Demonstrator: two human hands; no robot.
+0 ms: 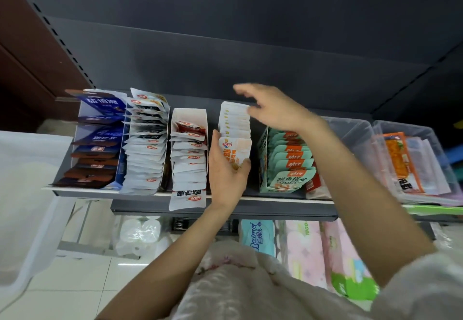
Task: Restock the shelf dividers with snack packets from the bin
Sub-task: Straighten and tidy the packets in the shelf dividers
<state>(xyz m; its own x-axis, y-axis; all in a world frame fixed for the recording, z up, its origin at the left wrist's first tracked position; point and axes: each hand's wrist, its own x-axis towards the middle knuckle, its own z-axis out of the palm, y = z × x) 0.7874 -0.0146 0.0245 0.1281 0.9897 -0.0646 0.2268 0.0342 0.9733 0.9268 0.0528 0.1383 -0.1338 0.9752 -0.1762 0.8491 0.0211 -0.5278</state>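
The shelf [275,198] carries a line of upright card dividers filled with snack packets, running from its left end toward the right. At the left end stands a divider of dark blue and brown packets [96,144], just beside it a full row of white packets [145,144] with small red logos, then a white divider [189,119] whose rear is partly bare and whose front packet [187,198] hangs over the front edge of the shelf. Next to the right comes the row of pale packets [234,119] with yellow marks, standing on edge from the back of the shelf toward the front. The left hand [225,172] grips the front of this row, thumb on the left side and fingers curled round the right side of the orange-and-white packet [235,151] that faces the camera at the front. The right hand [273,109] is at the rear of the same row, fingers spread and loosely bent; its thumb appears to touch the top right corner of the rear packets, though whether it pinches any of them cannot be told. Right of the hands sits a teal box of teal-and-orange packets [290,161], partly behind the right forearm. Toward the right end of the shelf stand two clear plastic bins [426,134], the farther one holding orange packets [398,159]. Below the shelf are packs of tissue [258,234] and pink wrapped rolls [305,247].
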